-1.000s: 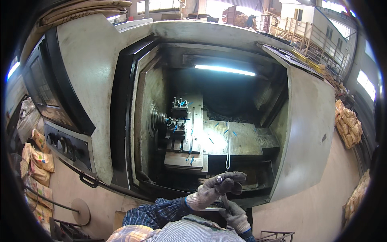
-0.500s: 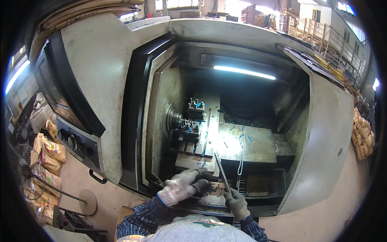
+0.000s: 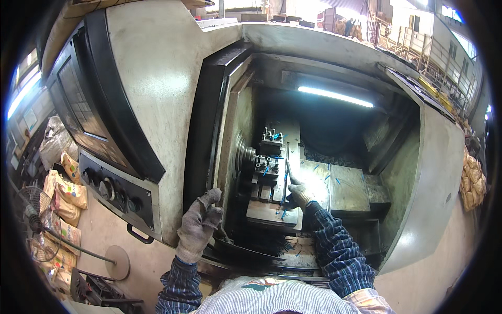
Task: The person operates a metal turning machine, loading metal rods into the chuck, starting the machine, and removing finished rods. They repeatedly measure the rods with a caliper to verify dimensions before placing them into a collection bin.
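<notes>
Rod clasped in the right hand, left hand well apart, fingers parted near the door frame; I'd keep the grip firm, tip light among blue shavings.

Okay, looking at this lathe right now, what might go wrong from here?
If the chuck turned, it might catch the gloved right hand or its sleeve, which both extend into the lathe. The thin rod in that hand could slip and knock the tool blocks near its tip. The blue slivers lying nearby could possibly snag the hand.
</notes>
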A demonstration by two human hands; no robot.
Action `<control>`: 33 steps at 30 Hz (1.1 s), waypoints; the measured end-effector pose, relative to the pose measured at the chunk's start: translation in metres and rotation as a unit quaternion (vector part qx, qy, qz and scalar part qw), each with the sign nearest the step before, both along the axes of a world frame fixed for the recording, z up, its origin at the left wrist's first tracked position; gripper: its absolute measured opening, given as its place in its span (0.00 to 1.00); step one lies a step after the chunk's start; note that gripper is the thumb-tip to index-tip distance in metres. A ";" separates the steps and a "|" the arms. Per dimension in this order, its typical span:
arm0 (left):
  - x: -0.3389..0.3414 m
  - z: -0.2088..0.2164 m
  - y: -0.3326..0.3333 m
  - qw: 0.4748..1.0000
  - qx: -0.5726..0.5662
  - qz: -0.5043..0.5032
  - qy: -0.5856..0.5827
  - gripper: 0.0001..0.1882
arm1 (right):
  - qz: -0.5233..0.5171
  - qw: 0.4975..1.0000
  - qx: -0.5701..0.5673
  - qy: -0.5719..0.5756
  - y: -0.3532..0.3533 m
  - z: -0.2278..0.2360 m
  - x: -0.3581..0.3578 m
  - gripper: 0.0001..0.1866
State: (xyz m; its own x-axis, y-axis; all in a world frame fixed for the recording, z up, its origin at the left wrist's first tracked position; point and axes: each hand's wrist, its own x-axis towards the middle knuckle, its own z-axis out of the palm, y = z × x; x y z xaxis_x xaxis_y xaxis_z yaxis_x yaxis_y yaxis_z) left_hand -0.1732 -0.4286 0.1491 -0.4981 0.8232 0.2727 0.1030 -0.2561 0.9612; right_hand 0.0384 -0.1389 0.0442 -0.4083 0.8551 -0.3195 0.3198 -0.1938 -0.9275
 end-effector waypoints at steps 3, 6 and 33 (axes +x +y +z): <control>-0.005 0.004 -0.001 0.999 -0.026 0.008 0.029 0.24 | 0.056 0.995 0.033 -0.073 -0.017 0.001 -0.014 0.27; -0.004 0.002 -0.002 1.000 -0.025 0.011 -0.001 0.23 | 0.064 0.996 -0.002 -0.069 -0.061 0.019 -0.011 0.26; -0.003 0.026 0.003 0.997 -0.071 0.015 -0.020 0.23 | 0.158 0.939 0.180 -0.246 -0.185 -0.038 0.156 0.42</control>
State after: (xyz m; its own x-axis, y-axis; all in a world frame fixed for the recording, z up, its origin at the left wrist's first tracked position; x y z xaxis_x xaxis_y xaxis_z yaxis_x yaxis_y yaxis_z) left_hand -0.1763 -0.4259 0.1748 -0.5321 0.8361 0.1335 0.0688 -0.1145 0.9910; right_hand 0.1941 -0.3238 0.0059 -0.5381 0.8050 -0.2500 0.7160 0.2800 -0.6394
